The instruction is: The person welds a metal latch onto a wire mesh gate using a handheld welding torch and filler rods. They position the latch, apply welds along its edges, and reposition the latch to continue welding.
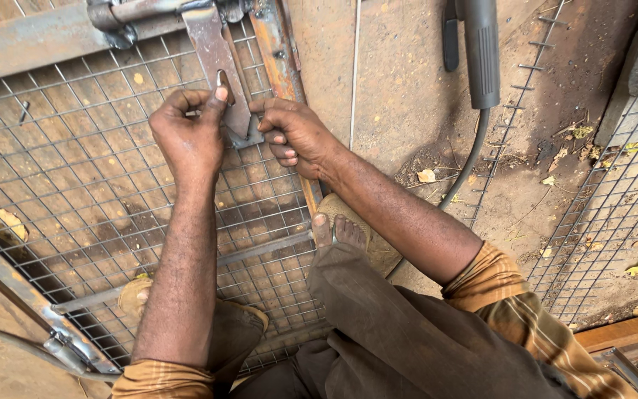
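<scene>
Both hands are on a flat rusty steel bracket (215,59) that lies on a wire mesh panel (75,170) in an angle-iron frame. My left hand (190,137) pinches the bracket's lower end from the left, thumb up against a small slot in it. My right hand (293,133) grips the same lower end from the right, fingers curled. The bracket runs up to a steel pipe (134,11) at the frame's top bar. I squat over the panel, bare toes (337,229) on a sandal beside the frame's rusty upright (278,52).
A black welding electrode holder (480,52) hangs at top centre, its cable (467,166) trailing down across the dirt ground. A second mesh panel (614,214) lies at the right, with dry leaves around. A wooden plank (625,331) sits at bottom right.
</scene>
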